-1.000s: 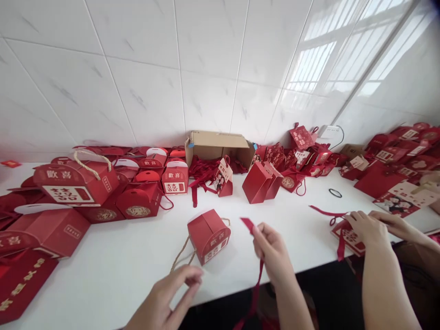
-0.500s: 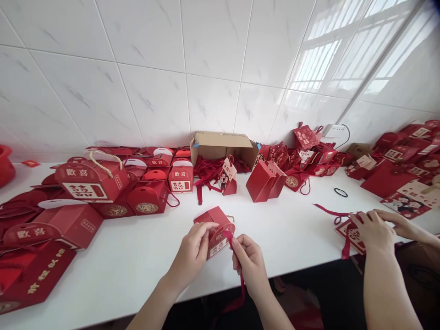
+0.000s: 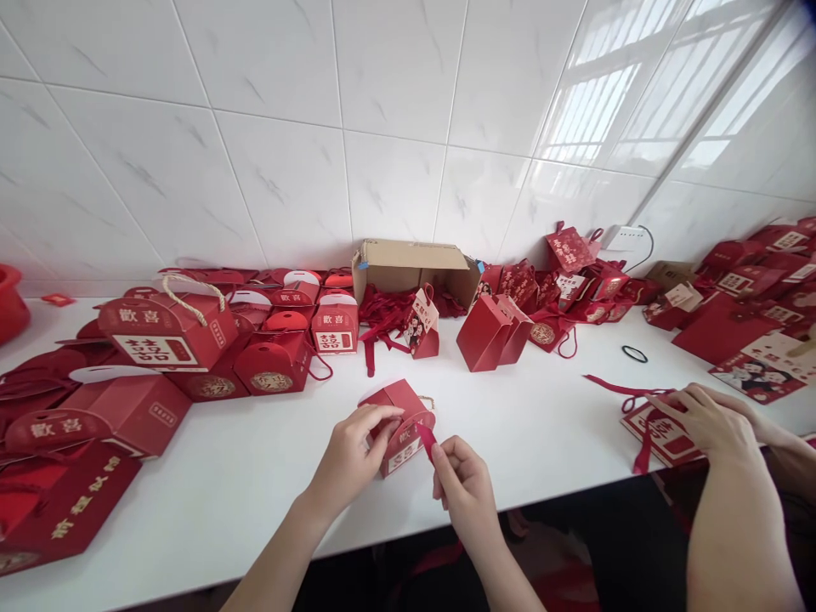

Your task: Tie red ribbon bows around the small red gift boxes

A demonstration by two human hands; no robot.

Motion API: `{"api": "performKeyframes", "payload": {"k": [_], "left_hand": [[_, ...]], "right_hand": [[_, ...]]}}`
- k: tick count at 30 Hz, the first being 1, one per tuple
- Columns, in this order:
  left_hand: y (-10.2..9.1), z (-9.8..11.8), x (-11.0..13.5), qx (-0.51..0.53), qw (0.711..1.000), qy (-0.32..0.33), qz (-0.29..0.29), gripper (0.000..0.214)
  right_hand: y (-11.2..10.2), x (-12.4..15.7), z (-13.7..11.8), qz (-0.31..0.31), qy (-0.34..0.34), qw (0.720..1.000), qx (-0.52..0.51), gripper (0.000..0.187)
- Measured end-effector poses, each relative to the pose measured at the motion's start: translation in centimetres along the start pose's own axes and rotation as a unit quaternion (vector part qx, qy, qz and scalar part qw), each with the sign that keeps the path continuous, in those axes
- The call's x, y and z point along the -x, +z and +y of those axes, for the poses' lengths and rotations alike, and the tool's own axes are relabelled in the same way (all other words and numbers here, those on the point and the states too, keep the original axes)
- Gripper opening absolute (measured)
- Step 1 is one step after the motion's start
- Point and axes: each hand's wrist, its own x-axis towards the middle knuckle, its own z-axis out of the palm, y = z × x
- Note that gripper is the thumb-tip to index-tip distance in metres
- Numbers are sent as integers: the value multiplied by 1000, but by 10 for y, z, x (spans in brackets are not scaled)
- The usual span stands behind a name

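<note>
A small red gift box [image 3: 396, 396] with white-panelled lettering on its front stands near the table's front edge. My left hand [image 3: 354, 450] is closed on its top, thumb and fingers pinched at the flaps; the fingertips are partly hidden there. At the box's right, my right hand [image 3: 464, 480] pinches a dark red ribbon [image 3: 427, 437] between thumb and forefinger. That ribbon runs up to the top of the box, and a length of red ribbon also hangs below the table edge. A cream cord shows behind the box.
Finished-looking red boxes [image 3: 172, 327] crowd the left. An open carton [image 3: 414, 255] of ribbons stands by the wall, with two red boxes [image 3: 488, 336] to its right. Another person's hands [image 3: 720, 421] work over a flat red piece [image 3: 663, 433] at right. A black ring [image 3: 634, 354] lies behind them.
My right hand has shifted only slightly, the ribbon still pinched. The ribbon tail below the table edge hangs differently. The other person's hands have moved a little right, uncovering more of the flat piece.
</note>
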Motion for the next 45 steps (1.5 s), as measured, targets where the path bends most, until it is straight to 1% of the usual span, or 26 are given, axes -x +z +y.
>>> {"api": "performKeyframes", "payload": {"k": [5, 10, 15, 18, 20, 21, 22, 24, 26, 27, 28, 29, 31, 32, 33, 34, 35, 36, 38, 40, 41, 42, 43, 45], "left_hand": [[-2, -2, -3, 36, 999, 23, -21, 25], [-3, 0, -4, 47, 998, 16, -39, 26], [-2, 9, -3, 71, 995, -1, -71, 25], [-1, 10, -2, 59, 995, 14, -78, 24], [0, 8, -2, 33, 997, 39, -65, 21], [0, 7, -1, 15, 997, 55, -48, 21], [0, 6, -2, -3, 997, 71, -26, 20], [-1, 6, -4, -34, 994, 103, 30, 19], [-5, 11, -9, -52, 988, 126, 77, 19], [-8, 16, -13, -56, 985, 136, 93, 19], [-11, 21, -17, -59, 982, 146, 105, 19], [-15, 26, -21, -62, 979, 156, 115, 19], [-21, 33, -27, -71, 973, 172, 137, 17], [-23, 33, -29, -77, 971, 168, 149, 16], [-25, 31, -29, -84, 972, 153, 158, 17], [-26, 27, -27, -91, 975, 123, 160, 21], [-26, 21, -24, -95, 980, 81, 153, 26], [-26, 14, -21, -97, 985, 33, 139, 31], [-25, -1, -12, -81, 990, -56, 97, 32], [-24, -11, -4, -47, 989, -115, 75, 26], [-23, -13, -1, -32, 988, -131, 78, 23], [-22, -14, 2, -20, 986, -143, 85, 22], [-22, -13, 5, -12, 984, -150, 95, 20], [-21, -10, 10, 3, 981, -159, 109, 20]], "right_hand": [[-2, 0, 4, -3, -22, 999, 31, 41], [-1, 1, 4, -11, -36, 998, 46, 41], [2, -1, 0, -27, -20, 999, 25, 40], [4, -3, -3, -33, -9, 999, 13, 41], [5, -4, -5, -38, -10, 999, 21, 41], [5, -5, -6, -36, -18, 999, 34, 40], [4, -6, -8, -25, -33, 998, 52, 38], [3, -10, -14, 23, -83, 992, 96, 31], [2, -17, -22, 60, -135, 981, 126, 30], [3, -22, -28, 51, -151, 979, 127, 32], [5, -28, -34, 18, -155, 981, 113, 34], [7, -34, -41, -31, -146, 985, 84, 32], [10, -44, -54, -128, -106, 986, 4, 23], [10, -47, -62, -153, -90, 983, -36, 20], [9, -48, -69, -157, -85, 982, -68, 18], [7, -47, -78, -143, -95, 981, -91, 17], [3, -44, -87, -118, -119, 980, -106, 15], [-2, -38, -97, -89, -157, 976, -119, 14], [-13, -23, -117, -44, -250, 957, -142, 16], [-20, -12, -133, -19, -330, 930, -160, 20], [-20, -10, -137, -12, -350, 923, -158, 22], [-18, -11, -137, -10, -356, 923, -144, 24], [-14, -14, -134, -19, -343, 932, -116, 25], [0, -28, -119, -54, -286, 956, -22, 25]]}}
